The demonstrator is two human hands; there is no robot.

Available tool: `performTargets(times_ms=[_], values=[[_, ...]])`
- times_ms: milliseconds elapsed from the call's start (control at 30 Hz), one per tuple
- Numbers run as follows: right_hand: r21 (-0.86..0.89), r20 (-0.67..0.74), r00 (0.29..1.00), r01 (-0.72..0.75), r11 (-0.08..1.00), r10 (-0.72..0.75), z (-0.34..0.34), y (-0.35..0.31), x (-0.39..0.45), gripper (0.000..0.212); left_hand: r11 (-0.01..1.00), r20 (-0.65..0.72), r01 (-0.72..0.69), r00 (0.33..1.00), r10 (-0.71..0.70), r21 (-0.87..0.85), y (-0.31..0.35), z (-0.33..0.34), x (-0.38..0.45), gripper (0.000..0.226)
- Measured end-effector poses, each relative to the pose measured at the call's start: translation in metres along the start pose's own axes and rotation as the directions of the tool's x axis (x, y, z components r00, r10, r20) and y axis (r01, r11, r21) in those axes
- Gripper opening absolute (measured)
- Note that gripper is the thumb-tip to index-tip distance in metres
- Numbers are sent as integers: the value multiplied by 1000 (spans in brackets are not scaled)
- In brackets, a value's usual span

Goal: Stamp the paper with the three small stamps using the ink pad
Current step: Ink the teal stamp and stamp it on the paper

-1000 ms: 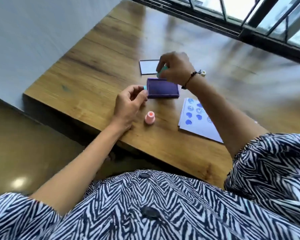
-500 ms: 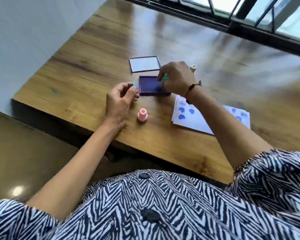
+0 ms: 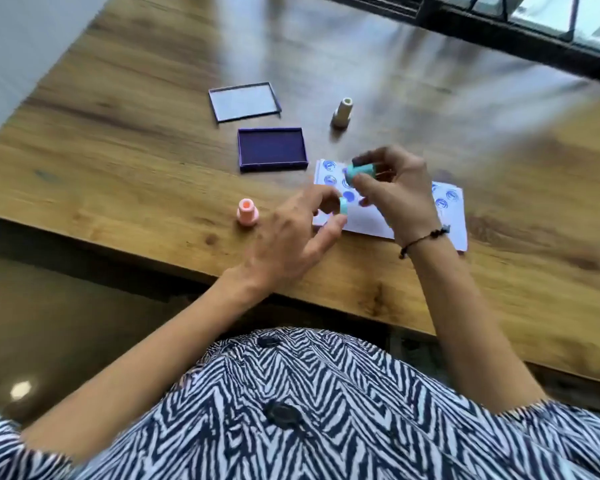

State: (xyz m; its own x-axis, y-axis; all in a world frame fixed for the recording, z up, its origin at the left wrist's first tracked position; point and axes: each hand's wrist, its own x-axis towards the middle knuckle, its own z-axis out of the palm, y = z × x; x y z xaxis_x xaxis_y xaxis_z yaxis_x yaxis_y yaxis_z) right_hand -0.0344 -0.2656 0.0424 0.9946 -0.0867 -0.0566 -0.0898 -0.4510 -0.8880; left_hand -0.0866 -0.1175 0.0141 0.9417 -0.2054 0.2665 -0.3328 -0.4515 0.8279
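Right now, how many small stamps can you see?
3: a pink plastic stamp near the table edge, a cream stamp beyond the ink pad, and a teal stamp in the right hand.

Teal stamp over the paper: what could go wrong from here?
1. The right hand holds the teal stamp above prints already on the paper; a new print may overlap them.
2. The left hand pinches the teal cap instead of steadying the sheet, which could slide.
3. The open ink pad could smear a passing hand.
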Motion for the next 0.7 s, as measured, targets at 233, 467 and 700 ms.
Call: performTargets(times_ms=[233,467,700], values=[[-334,5,992,122,935,-128,2,18,-30,12,953,101,-121,990,96,277,-12,6,-11,37],[-519,66,976,212,828,-209,7,20,-27,12,959,99,-98,992,73,267,-12,5,-10,36],[-628,146,967,255,736,-210,17,19,-22,16,974,81,-34,997,17,223,-12,3,-12,38]])
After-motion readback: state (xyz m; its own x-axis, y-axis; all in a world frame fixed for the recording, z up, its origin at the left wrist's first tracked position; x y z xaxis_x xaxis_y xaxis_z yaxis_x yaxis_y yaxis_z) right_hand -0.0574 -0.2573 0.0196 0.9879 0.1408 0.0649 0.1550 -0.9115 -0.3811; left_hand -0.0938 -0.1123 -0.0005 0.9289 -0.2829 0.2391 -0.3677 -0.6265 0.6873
